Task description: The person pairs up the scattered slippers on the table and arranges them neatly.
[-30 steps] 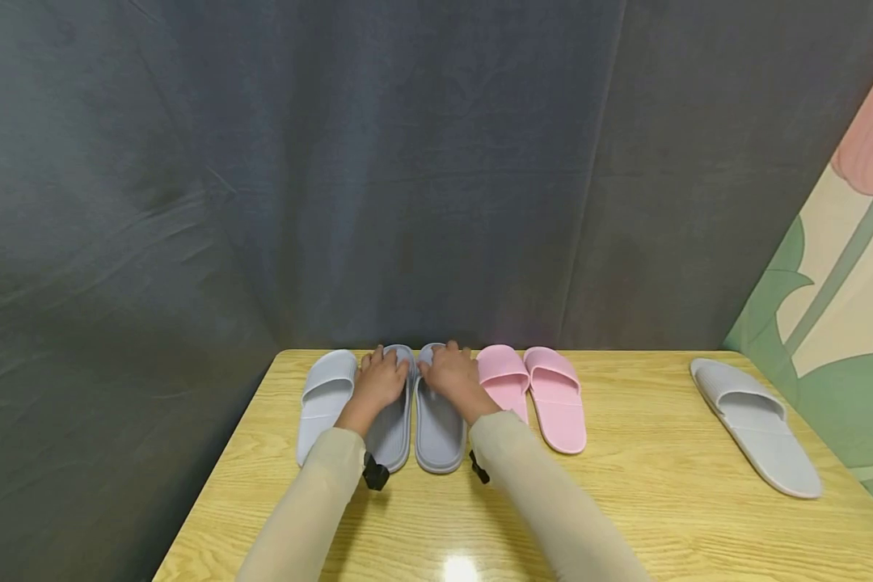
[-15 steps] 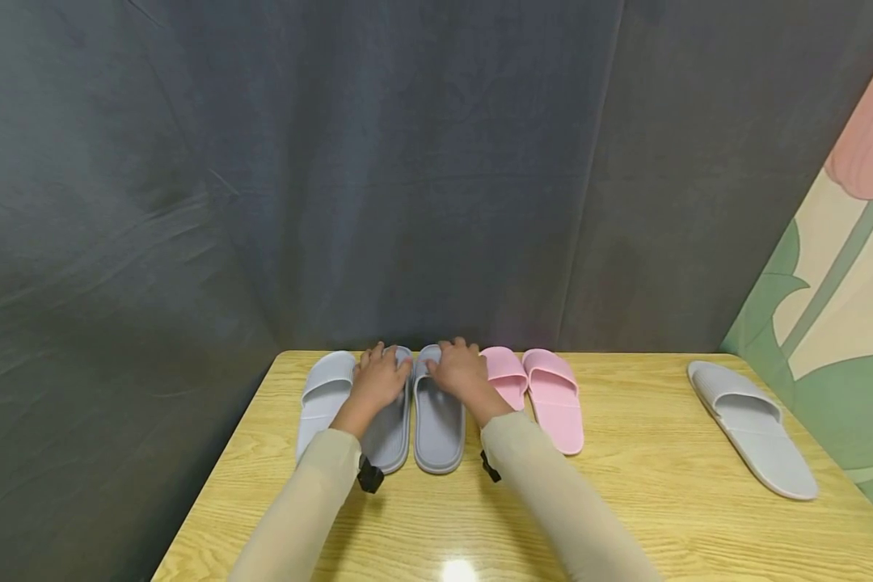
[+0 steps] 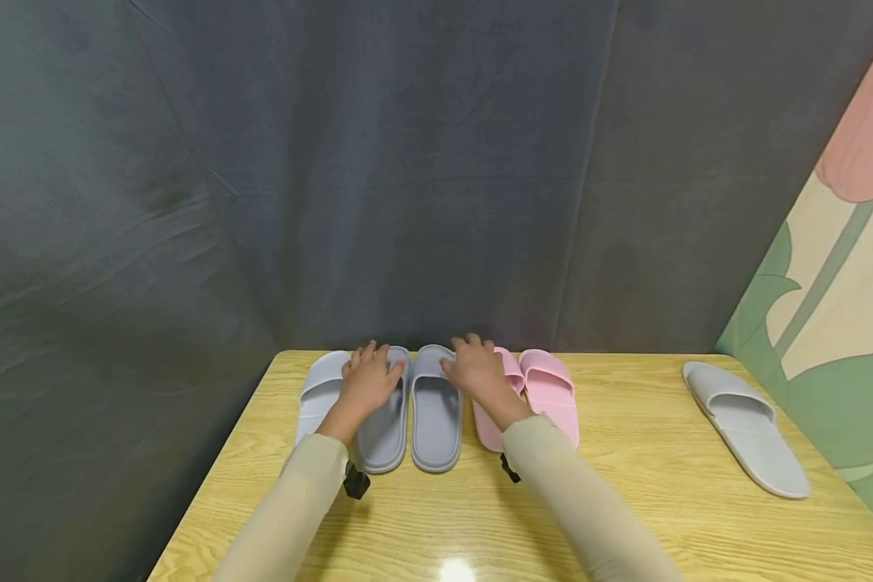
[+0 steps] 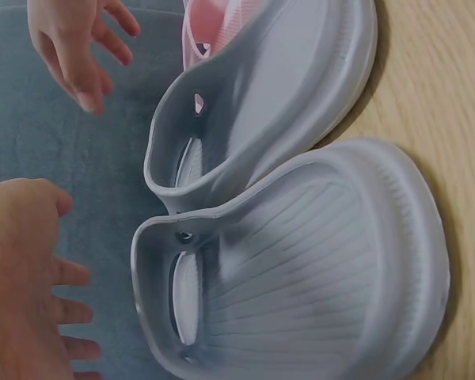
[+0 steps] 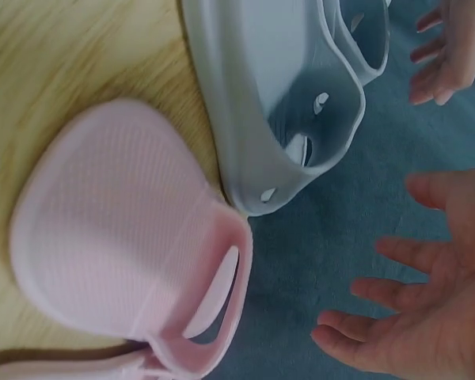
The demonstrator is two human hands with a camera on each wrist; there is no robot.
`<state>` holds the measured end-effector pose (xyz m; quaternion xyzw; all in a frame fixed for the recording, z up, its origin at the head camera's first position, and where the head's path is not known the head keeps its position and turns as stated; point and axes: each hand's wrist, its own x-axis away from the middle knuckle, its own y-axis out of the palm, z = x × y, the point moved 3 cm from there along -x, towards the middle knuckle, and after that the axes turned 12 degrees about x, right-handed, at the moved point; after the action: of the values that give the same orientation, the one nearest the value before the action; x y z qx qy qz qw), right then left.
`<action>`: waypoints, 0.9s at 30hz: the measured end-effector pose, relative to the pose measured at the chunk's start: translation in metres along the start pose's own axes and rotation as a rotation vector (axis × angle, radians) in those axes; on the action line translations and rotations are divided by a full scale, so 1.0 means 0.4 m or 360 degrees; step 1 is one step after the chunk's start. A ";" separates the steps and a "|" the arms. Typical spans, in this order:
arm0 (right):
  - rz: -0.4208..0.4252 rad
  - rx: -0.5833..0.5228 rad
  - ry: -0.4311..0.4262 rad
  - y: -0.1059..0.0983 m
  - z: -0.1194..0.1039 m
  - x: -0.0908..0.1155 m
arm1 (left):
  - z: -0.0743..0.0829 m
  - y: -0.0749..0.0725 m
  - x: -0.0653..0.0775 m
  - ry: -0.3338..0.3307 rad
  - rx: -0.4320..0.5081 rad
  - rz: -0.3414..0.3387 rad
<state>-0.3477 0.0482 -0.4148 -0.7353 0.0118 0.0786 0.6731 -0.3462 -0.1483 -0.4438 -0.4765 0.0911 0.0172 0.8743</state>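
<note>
A pair of grey slippers stands side by side on the wooden table, toes toward the back: the left one (image 3: 381,432) and the right one (image 3: 436,428). My left hand (image 3: 367,380) hovers over the toe of the left grey slipper, fingers spread and holding nothing. In the left wrist view a gap shows between that hand (image 4: 20,277) and the grey slipper (image 4: 301,277). My right hand (image 3: 480,373) is over the left pink slipper (image 3: 489,428), partly hiding it. Its fingers are spread and hold nothing in the right wrist view, apart from the pink slipper (image 5: 119,222).
A pale slipper (image 3: 318,400) lies left of the grey pair, partly behind my left forearm. The second pink slipper (image 3: 553,396) stands at the right of the row. One light grey slipper (image 3: 749,428) lies angled at far right. A dark curtain (image 3: 436,178) hangs behind the table (image 3: 422,525).
Both hands have lifted off the grey slippers and drawn apart, the left hand to the left and the right hand to the right over the pink slipper. The grey slippers stay nearly in place.
</note>
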 end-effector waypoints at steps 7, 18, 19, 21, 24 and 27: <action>0.0042 -0.0005 -0.0037 -0.008 0.027 0.012 | -0.018 -0.008 0.010 0.0009 -0.0027 0.0011; 0.0092 0.0050 -0.0054 -0.031 0.071 0.042 | -0.048 -0.038 0.037 0.0004 -0.0005 0.0014; 0.0091 0.0052 -0.0053 -0.032 0.075 0.045 | -0.052 -0.040 0.039 -0.0001 -0.0005 0.0007; 0.0084 0.0052 -0.0048 -0.033 0.083 0.051 | -0.058 -0.046 0.044 -0.0013 0.0004 -0.0012; 0.0064 0.0029 -0.0043 -0.032 0.097 0.061 | -0.066 -0.056 0.054 -0.0030 0.0041 -0.0021; 0.0037 -0.0005 -0.0029 -0.028 0.114 0.071 | -0.074 -0.059 0.064 -0.0038 0.0077 -0.0031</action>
<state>-0.3227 0.0972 -0.4110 -0.7354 0.0139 0.0931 0.6711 -0.3226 -0.1873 -0.4445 -0.4558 0.0763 0.0122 0.8867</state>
